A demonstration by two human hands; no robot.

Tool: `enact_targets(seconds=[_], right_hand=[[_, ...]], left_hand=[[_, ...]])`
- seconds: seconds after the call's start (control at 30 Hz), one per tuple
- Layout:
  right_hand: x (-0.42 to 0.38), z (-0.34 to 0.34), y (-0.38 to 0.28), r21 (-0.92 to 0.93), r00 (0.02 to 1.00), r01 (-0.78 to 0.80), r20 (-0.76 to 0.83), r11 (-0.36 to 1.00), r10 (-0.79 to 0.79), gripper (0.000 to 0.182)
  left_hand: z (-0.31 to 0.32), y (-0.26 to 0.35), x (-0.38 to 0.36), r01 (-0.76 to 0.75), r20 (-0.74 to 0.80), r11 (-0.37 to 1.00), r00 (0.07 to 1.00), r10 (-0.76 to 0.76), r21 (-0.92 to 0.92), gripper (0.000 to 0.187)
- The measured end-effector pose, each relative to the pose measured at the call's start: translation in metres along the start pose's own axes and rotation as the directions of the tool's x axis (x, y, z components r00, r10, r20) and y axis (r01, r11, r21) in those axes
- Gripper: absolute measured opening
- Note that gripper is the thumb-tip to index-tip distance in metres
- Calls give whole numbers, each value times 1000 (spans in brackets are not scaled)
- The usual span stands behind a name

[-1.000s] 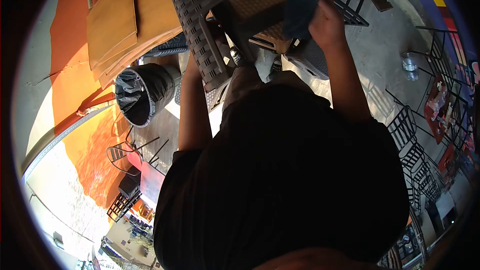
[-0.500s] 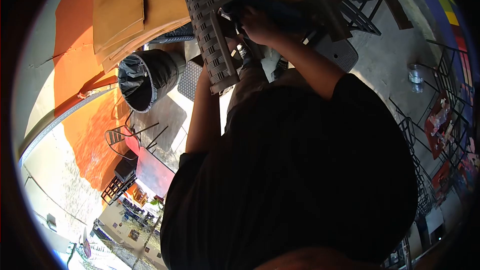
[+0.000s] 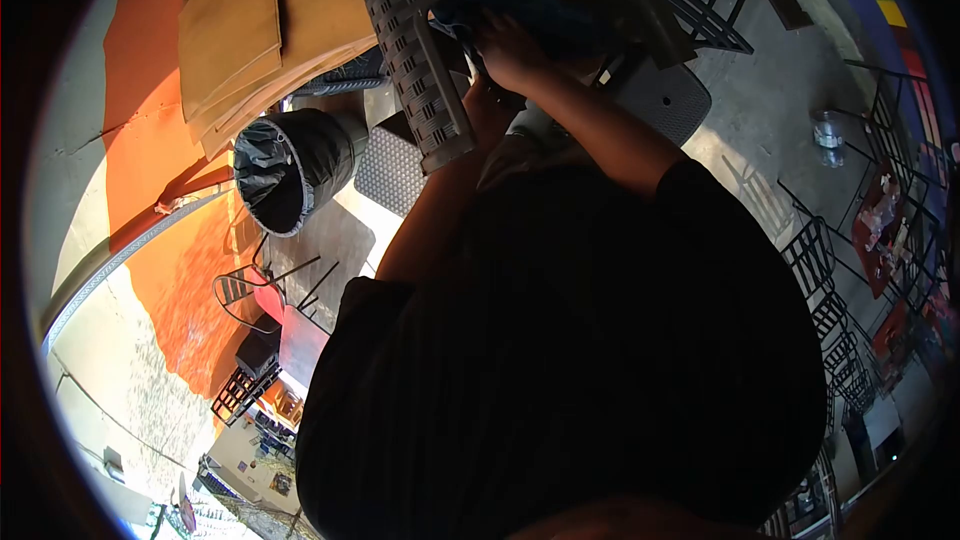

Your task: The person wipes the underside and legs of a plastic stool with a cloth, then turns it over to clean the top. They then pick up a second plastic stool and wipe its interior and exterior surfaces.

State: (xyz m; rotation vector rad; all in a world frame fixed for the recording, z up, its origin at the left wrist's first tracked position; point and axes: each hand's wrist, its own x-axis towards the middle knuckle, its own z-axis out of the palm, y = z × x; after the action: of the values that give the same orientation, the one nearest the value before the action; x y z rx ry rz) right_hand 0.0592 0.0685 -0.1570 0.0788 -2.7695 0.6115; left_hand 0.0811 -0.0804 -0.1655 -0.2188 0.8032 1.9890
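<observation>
A dark woven-pattern plastic chair [image 3: 405, 45] is tipped in front of me, with its slatted edge and legs toward the top of the view. My right hand [image 3: 512, 58] presses a dark blue cloth [image 3: 560, 20] against the chair's shaded inner side, fingers bent over the fabric. Just below it, my left hand [image 3: 487, 112] is by the chair's side edge. Shadow and the chair part hide the left fingers, and I cannot tell what they hold.
A bin lined with a black bag [image 3: 300, 165] stands at the left, near leaning brown sheets [image 3: 230, 40]. A grey perforated seat [image 3: 390, 165] is beside the chair. Dark metal chair frames [image 3: 820, 280] line the right, close to a clear jar [image 3: 828, 138].
My left hand has risen toward the right hand and shows more now. The right hand and the blue cloth have shifted slightly, and more of the cloth shows at its left end.
</observation>
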Motion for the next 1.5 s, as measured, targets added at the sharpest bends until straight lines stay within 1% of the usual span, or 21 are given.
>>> enact_targets(seconds=[0.13,0.2,0.27,0.4,0.5,0.57,0.67,0.7,0.73,0.8,0.83,0.87,0.97,1.0,1.1,1.13,1.23,1.33,1.4,1.47,1.5], right_hand=[[-21,-13,-14,-90,993,-37,109,995,47,39],[-35,-25,-24,-102,978,-52,196,993,72,39],[-51,-22,-30,-101,982,-67,171,993,83,39],[-80,-50,-54,-25,972,-163,169,986,165,41],[-106,-47,-64,-60,956,-236,162,970,243,43],[-120,-59,-70,-98,952,-182,232,978,200,44],[-125,-64,-73,-165,938,-145,292,975,189,44],[-124,-63,-72,-190,932,-140,305,972,194,43],[-123,-61,-73,-169,952,-150,243,974,189,41],[-112,-51,-72,-121,979,-158,113,980,171,38],[-104,-46,-68,-116,974,-158,143,981,174,36],[-92,-41,-60,-111,969,-156,173,981,174,34],[-52,-34,-45,-130,974,-152,151,980,171,32],[-42,-33,-41,-142,977,-152,126,978,171,31],[-22,-28,-31,-133,971,-186,130,974,203,34],[-23,-26,-35,-136,969,-193,127,972,210,35],[-34,-21,-41,-161,967,-207,117,965,227,37],[-65,-22,-54,-146,964,-224,113,964,241,39],[-85,-33,-67,-85,960,-252,102,964,260,37],[-98,-38,-71,-22,958,-262,112,965,263,36],[-106,-38,-71,10,957,-269,115,963,266,35]], left_hand=[[-5,2,2,53,45,988,998,-47,-148,55],[-33,-5,12,71,100,964,994,-46,-256,54],[-76,-16,31,84,197,945,980,-21,-317,52],[-103,-25,49,-7,292,987,955,53,-158,49],[-59,-18,28,-301,216,906,946,243,297,47],[-29,-4,9,-161,149,984,978,149,77,45],[-8,8,-3,43,80,964,997,-23,-261,42],[-22,3,4,-97,102,978,992,79,183,42],[-35,-1,11,-231,168,780,972,162,582,42],[-51,-7,16,-213,155,736,977,147,643,44],[-30,3,7,-67,73,942,996,46,328,45],[-17,9,1,78,33,996,996,-77,-43,47],[-43,10,17,29,285,996,957,-52,84,53],[-38,16,18,169,164,971,976,-142,-171,58],[-44,19,22,160,174,981,975,-140,-110,59],[-46,22,23,176,227,973,964,-139,-150,59],[-44,23,25,169,190,976,972,-141,-137,58],[-30,24,18,101,76,991,993,-94,-91,54],[-53,22,28,124,313,985,946,-81,-120,49],[-63,16,33,-29,396,993,918,-19,116,45],[-63,13,32,-184,380,915,924,37,358,43]])
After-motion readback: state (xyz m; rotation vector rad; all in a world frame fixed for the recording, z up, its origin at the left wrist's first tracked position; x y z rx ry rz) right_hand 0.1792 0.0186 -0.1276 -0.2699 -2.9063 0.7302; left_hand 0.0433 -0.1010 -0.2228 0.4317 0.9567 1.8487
